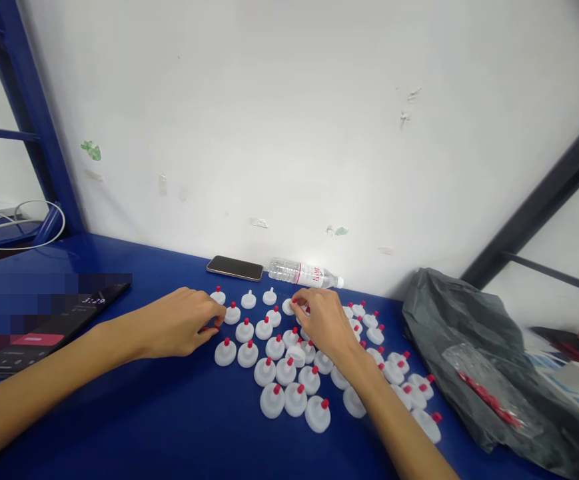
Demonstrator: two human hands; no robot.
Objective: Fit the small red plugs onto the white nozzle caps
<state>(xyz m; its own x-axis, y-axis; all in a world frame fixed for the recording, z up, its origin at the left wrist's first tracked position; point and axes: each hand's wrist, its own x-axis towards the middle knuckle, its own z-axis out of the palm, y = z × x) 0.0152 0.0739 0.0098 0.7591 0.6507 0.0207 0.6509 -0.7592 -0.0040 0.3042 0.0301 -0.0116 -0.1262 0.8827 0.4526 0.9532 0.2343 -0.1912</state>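
A clear bag held red pieces and lay on a dark plastic bag. A bottle lay sideways along the surface's far edge, by the wall; room for moving extended at the near left. White caps stood grouped between and beyond the forearms, mostly base down, spouts upward, long axes near vertical. The right hand pinched a red tip at one cap. The left hand's fingers were curled, red showing between them; grip could not be determined.
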